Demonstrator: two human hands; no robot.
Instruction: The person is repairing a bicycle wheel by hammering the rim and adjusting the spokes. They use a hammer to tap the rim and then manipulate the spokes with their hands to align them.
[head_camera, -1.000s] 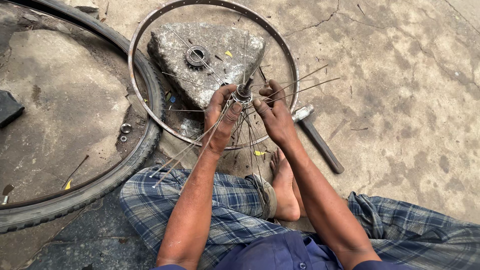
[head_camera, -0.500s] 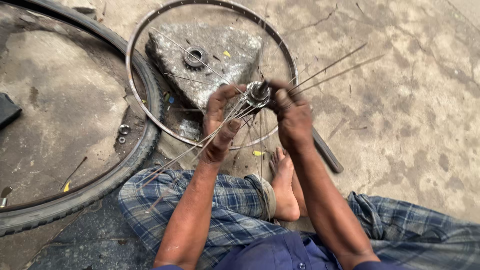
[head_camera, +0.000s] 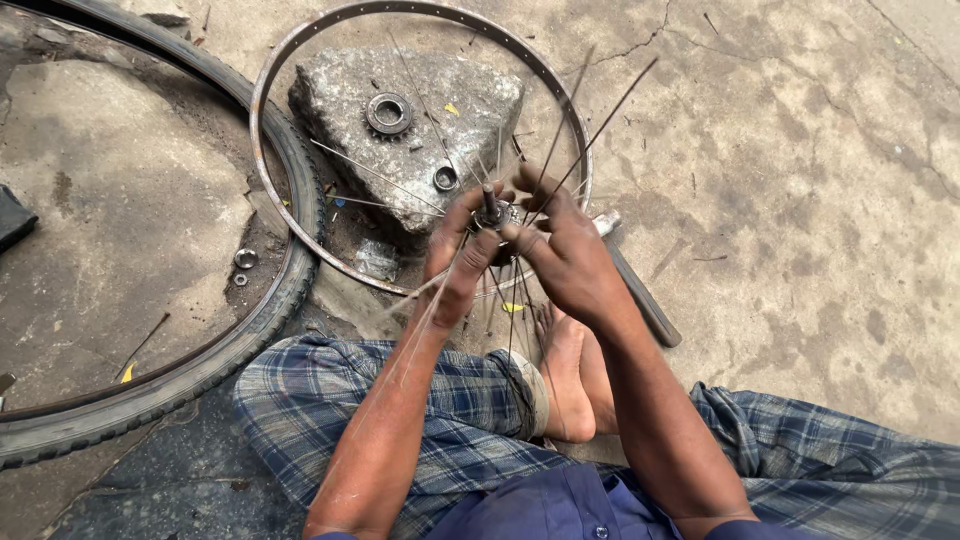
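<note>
Checked blue trousers (head_camera: 420, 420) fill the near edge, cut off below. Left hand (head_camera: 455, 260) and right hand (head_camera: 565, 250) both clasp a small metal wheel hub (head_camera: 495, 213) bristling with thin loose spokes (head_camera: 600, 125), its body mostly hidden by fingers. Beyond lie a bare steel rim (head_camera: 275, 90), grey stone block (head_camera: 420, 130), black tyre (head_camera: 240, 330); open concrete to the right.

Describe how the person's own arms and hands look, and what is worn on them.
Both forearms are bare up to the elbows. The left hand and right hand wear no gloves, rings or watch, and look smeared with dark grime. Blue shirt cloth shows at the bottom edge of the view, but no sleeve reaches the forearms.
</note>
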